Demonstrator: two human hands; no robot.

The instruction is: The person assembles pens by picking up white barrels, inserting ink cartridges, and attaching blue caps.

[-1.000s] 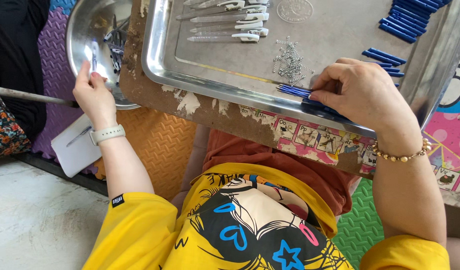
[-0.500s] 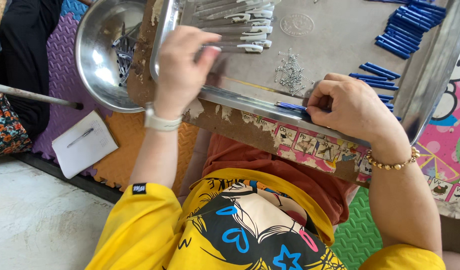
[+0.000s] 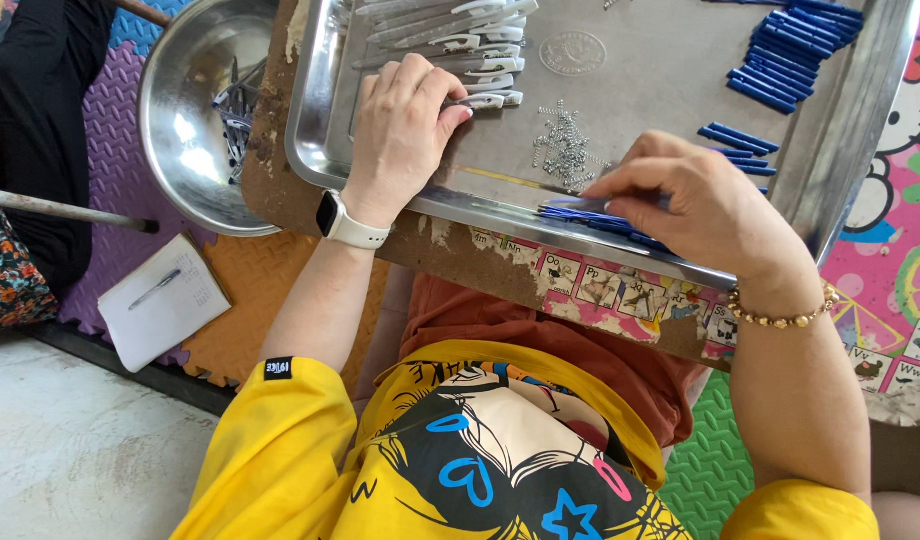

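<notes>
Blue pen barrels (image 3: 590, 215) partly under right hand (image 3: 705, 205); tray (image 3: 670, 110) top perhaps cropped.

Blue pen barrels (image 3: 795, 45), white clips (image 3: 485, 68), silver tray (image 3: 680, 70), yellow shirt (image 3: 280, 450), purple mat (image 3: 105, 130).

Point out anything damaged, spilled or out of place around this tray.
The board under the metal tray is damaged: its surface coating is chipped and peeling along the near edge. A small loose heap of tiny springs lies on the tray. Nothing else stands out.
</notes>
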